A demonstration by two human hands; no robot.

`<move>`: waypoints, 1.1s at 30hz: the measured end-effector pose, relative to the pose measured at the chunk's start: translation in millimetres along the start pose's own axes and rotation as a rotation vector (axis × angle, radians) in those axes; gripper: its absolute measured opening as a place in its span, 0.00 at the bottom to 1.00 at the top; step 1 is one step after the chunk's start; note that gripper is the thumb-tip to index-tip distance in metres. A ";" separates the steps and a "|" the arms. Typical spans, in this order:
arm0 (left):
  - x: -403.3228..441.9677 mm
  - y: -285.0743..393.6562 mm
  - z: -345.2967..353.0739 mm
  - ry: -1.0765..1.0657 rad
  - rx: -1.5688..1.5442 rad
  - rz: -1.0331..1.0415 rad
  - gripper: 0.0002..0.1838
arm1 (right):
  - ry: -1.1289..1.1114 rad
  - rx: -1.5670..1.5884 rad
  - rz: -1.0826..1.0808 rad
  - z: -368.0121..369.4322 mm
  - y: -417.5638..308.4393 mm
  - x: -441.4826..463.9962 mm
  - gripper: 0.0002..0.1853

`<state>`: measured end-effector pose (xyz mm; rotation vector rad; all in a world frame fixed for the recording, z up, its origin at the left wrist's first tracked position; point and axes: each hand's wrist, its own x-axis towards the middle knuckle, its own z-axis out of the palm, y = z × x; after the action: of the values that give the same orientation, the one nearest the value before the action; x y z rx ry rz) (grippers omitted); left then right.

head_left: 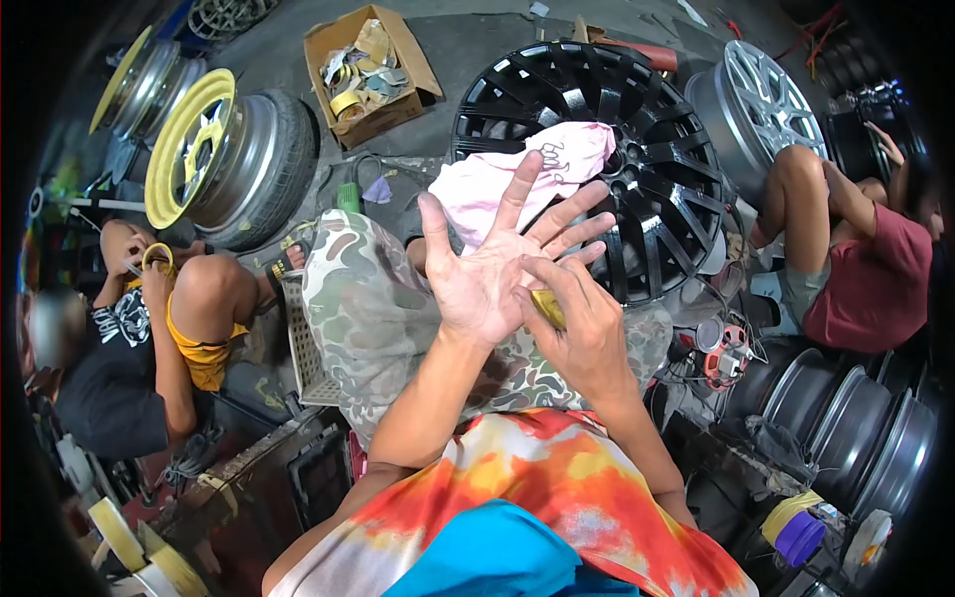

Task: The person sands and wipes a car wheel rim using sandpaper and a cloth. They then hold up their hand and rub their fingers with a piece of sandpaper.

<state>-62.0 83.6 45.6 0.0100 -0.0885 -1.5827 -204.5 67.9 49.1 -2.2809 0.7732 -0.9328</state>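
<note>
My left hand [487, 274] is held palm up with its fingers spread, in front of a pink cloth [497, 189] that lies over a black wheel rim [657, 139]. Close beside that palm, my right hand [582, 323] curls its thumb and fingers around a small yellow object [548, 308]. Most of the object is hidden, so its kind does not show. The tip of the right index finger is at the left palm; whether it touches cannot be made out. Dark marks show on the cloth.
A cardboard box [373, 75] with tape scraps stands at the back. A yellow-lipped wheel [214, 159] with a tyre is at left, a silver rim [771, 99] at right. Two people sit either side; the left one holds a tape roll [159, 259]. More rims [846, 428] stand lower right.
</note>
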 end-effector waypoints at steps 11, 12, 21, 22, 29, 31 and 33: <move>1.4 -5.8 4.1 -0.174 0.103 -0.053 0.60 | 0.013 -0.047 -0.014 -12.2 -4.2 -1.3 0.31; 1.6 -6.5 8.7 -0.161 0.124 -0.063 0.60 | 0.020 -0.059 -0.013 -13.2 -4.9 -0.6 0.34; 5.3 -11.2 8.5 -0.176 0.059 -0.079 0.62 | -0.061 -0.090 0.008 -26.2 -11.3 -4.0 0.30; 5.3 -11.3 9.2 -0.172 0.056 -0.086 0.63 | -0.060 -0.090 0.009 -26.1 -11.0 -4.5 0.30; 3.9 -11.8 18.7 -0.168 -0.038 -0.134 0.62 | 0.001 -0.076 -0.053 -25.3 -11.0 -3.6 0.25; 4.0 -11.1 20.5 -0.174 -0.046 -0.146 0.62 | 0.036 -0.060 -0.081 -24.9 -11.0 -3.2 0.23; 3.7 -10.5 20.3 -0.184 -0.041 -0.148 0.62 | 0.045 -0.056 -0.066 -23.9 -10.0 -4.8 0.26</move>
<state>-73.8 81.1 65.4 -0.1648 -0.2026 -1.7303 -222.2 71.6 68.2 -2.3543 0.7556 -1.0075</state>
